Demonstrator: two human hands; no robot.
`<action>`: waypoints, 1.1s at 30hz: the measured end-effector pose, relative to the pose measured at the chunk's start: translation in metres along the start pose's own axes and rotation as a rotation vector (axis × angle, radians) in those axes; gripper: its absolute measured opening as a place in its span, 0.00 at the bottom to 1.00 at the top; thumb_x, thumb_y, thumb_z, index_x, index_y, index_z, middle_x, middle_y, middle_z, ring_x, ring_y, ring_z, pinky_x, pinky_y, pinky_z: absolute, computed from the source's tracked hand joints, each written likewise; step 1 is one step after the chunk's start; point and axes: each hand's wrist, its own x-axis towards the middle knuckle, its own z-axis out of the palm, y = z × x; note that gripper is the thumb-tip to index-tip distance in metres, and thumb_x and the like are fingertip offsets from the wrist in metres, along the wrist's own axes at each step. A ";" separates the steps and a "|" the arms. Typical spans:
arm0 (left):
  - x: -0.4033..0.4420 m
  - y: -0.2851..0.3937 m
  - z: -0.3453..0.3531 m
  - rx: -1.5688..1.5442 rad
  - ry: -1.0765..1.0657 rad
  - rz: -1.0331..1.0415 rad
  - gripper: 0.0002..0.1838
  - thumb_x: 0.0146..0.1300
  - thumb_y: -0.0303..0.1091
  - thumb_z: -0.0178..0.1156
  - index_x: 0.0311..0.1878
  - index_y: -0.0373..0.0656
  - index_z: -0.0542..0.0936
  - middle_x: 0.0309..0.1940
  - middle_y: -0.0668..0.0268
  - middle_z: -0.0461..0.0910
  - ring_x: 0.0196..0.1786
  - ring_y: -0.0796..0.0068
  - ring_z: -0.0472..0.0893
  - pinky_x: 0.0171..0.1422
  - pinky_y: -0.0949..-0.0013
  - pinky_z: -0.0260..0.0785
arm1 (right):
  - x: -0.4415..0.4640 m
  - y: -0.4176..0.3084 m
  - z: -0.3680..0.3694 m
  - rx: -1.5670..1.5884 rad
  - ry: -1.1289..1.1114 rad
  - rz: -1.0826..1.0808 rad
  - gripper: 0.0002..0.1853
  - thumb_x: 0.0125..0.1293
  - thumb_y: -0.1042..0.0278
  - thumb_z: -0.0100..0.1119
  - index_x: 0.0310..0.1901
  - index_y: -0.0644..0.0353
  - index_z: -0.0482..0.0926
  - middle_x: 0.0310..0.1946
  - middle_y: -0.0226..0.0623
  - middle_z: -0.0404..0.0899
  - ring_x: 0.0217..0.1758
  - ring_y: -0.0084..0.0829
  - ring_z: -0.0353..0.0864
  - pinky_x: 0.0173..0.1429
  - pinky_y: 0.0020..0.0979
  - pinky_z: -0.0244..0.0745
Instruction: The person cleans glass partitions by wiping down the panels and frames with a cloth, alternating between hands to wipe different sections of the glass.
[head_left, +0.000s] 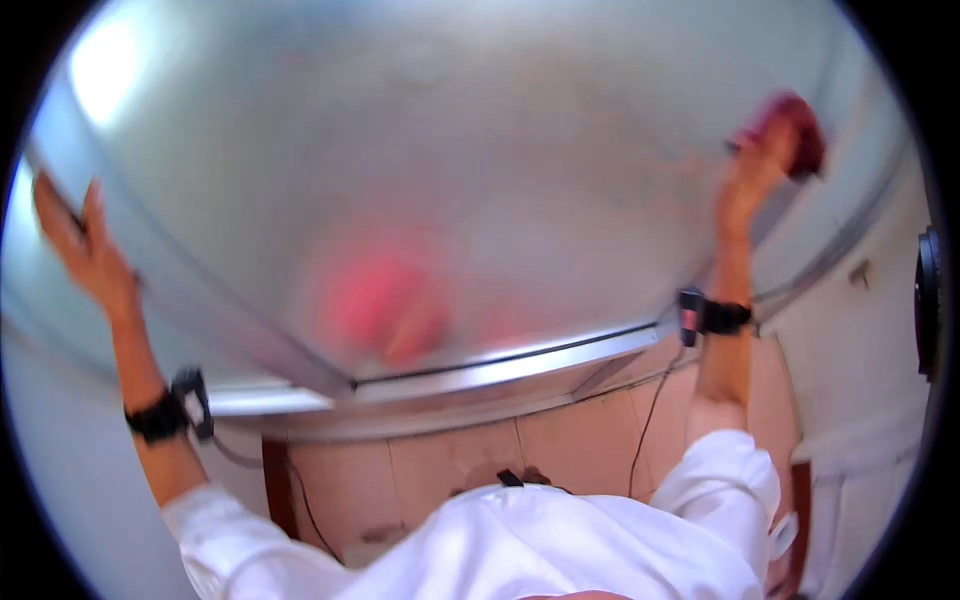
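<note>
A dark red cloth [808, 140] lies under the fingers of my right hand [757, 178], pressed against the upper right part of a large frosted glass panel [560, 150]. The hand is slightly smeared, and its fingertips are partly lost against the cloth. My left hand [92, 250] is open at the far left, thumb and fingers apart, beside the panel's metal side frame [215, 290]. It holds nothing. Whether its palm touches the surface I cannot tell.
A blurred pinkish-red shape [390, 305] shows through the glass. A metal rail [520, 370] runs along the panel's bottom, above a tiled floor [455, 455]. Black straps with small devices sit on both wrists, and thin cables hang from them. A round black object [928, 300] is at the right.
</note>
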 end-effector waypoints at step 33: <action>-0.025 -0.073 -0.013 0.313 -0.301 -0.104 0.18 0.63 0.47 0.60 0.52 0.48 0.77 0.43 0.63 0.75 0.44 0.70 0.75 0.50 0.69 0.65 | -0.170 -0.410 0.075 0.402 -0.553 -0.552 0.18 0.51 0.62 0.57 0.46 0.43 0.80 0.50 0.23 0.77 0.60 0.25 0.67 0.66 0.42 0.57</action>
